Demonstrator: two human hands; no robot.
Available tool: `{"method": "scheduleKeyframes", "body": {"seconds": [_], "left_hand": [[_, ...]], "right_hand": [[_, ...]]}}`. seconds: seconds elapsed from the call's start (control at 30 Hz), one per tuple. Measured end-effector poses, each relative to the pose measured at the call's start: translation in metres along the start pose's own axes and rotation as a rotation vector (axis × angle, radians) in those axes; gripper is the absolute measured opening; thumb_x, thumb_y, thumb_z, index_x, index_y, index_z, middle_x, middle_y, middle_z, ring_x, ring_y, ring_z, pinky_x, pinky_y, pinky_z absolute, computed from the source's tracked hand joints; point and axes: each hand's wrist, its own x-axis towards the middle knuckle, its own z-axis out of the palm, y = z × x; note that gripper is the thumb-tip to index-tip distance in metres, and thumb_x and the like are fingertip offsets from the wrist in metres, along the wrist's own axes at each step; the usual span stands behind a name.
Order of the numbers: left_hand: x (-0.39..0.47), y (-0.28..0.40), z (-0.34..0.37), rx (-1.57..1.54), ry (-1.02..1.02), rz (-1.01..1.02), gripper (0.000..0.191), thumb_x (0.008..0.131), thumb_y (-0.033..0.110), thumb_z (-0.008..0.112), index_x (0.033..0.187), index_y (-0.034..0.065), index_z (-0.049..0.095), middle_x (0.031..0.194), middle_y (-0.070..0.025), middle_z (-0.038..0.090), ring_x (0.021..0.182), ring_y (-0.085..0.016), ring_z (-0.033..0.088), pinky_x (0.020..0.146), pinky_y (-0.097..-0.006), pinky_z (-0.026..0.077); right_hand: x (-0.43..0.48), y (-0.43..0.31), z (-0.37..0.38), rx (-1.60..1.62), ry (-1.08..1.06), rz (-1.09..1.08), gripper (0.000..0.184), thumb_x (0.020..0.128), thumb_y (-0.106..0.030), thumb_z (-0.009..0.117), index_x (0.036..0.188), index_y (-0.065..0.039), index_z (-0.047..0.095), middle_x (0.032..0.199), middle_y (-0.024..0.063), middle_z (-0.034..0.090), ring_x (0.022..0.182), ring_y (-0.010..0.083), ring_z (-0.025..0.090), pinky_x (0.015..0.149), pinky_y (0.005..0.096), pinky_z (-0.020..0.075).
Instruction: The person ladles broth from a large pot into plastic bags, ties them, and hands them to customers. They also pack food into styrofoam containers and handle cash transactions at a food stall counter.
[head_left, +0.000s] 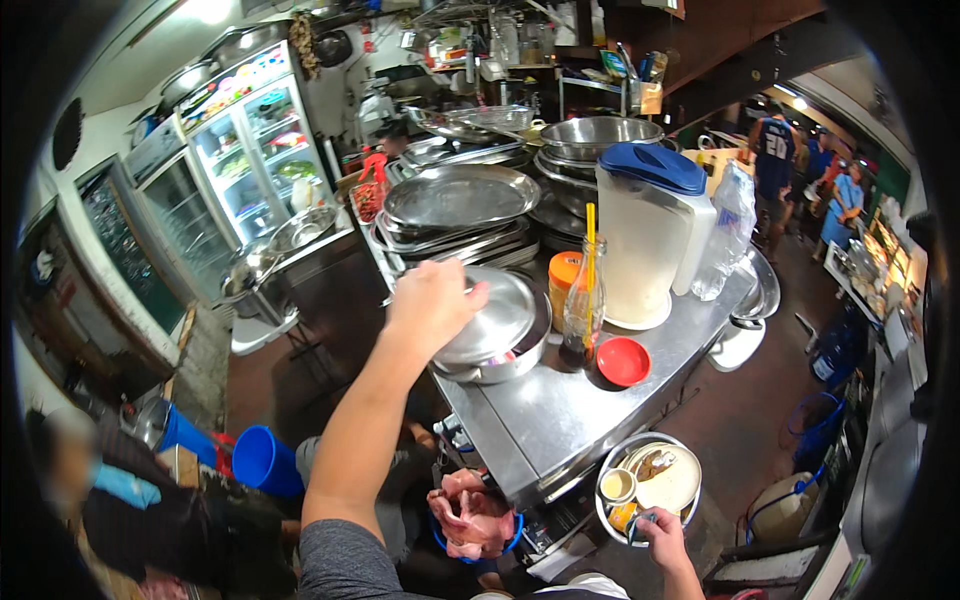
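My left hand (433, 304) grips the top of a round metal lid (501, 319), its knob hidden under my fingers. The lid sits askew over a shallow metal pot (517, 369) at the corner of the steel table (547, 427), leaving a dark gap at its right side. Low on the right, my right hand (666, 536) grasps the near rim of a round metal basin (694, 495). Stacked plates (671, 480) with food scraps and a small cup (618, 486) lie in the basin. A small dark teal item (637, 527) shows by my fingers; I cannot tell what it is.
Oval metal trays (461, 196), a blue-lidded pitcher (649, 232), a glass bottle with a straw (583, 315) and a red bowl (623, 361) crowd the table. Below are raw meat (472, 517) and a blue bucket (262, 459). A person (150, 495) is at left.
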Motion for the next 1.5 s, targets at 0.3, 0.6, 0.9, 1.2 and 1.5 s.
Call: {"method": "scheduleKeyframes", "body": {"seconds": [0.3,0.6,0.9,1.2,1.5], "left_hand": [[0.15,-0.078,-0.061,-0.102,0.205,0.135,0.043,0.087,0.046,0.07,0.089,0.0033,0.072,0.085,-0.0191,0.072,0.08,-0.035,0.07,0.076,-0.0451,0.053],[0.241,-0.103,0.031,0.128,-0.072,0.203,0.052,0.091,0.049,0.066,0.107,0.0001,0.074,0.114,-0.0224,0.073,0.108,-0.036,0.07,0.094,-0.0478,0.056],[0.252,-0.122,0.06,0.146,-0.192,0.174,0.06,0.092,0.056,0.062,0.118,0.0021,0.07,0.12,-0.0221,0.071,0.114,-0.037,0.068,0.096,-0.0497,0.053],[0.131,-0.093,-0.006,0.022,-0.209,0.401,0.038,0.092,0.04,0.069,0.093,0.0028,0.076,0.092,-0.0211,0.074,0.089,-0.036,0.073,0.083,-0.0465,0.057],[0.061,-0.029,0.048,0.333,-1.068,0.725,0.081,0.078,0.075,0.068,0.102,-0.0028,0.076,0.103,-0.0216,0.075,0.095,-0.032,0.074,0.084,-0.0405,0.058]], "right_hand": [[0.0,-0.151,0.139,-0.568,-0.267,-0.465,0.013,0.085,-0.007,0.074,0.097,-0.002,0.071,0.081,0.0078,0.066,0.073,0.0201,0.063,0.066,0.0314,0.0483],[0.111,-0.291,0.302,-1.186,0.269,-1.153,0.026,0.079,-0.006,0.074,0.104,-0.003,0.066,0.096,0.0152,0.068,0.088,0.0364,0.068,0.079,0.0441,0.055],[0.202,-0.281,0.366,-1.414,-0.075,-0.426,0.038,0.082,-0.01,0.069,0.116,0.001,0.057,0.111,0.0308,0.069,0.104,0.0458,0.07,0.089,0.0489,0.0575],[0.191,-0.298,0.338,-1.307,0.193,-0.868,0.016,0.086,-0.005,0.057,0.099,0.002,0.062,0.085,0.0301,0.07,0.082,0.0488,0.07,0.075,0.0545,0.0576],[0.184,-0.313,0.341,-1.03,0.211,-0.806,0.014,0.085,-0.003,0.056,0.092,0.007,0.062,0.082,0.0311,0.068,0.081,0.0489,0.068,0.077,0.0532,0.0545]]}}
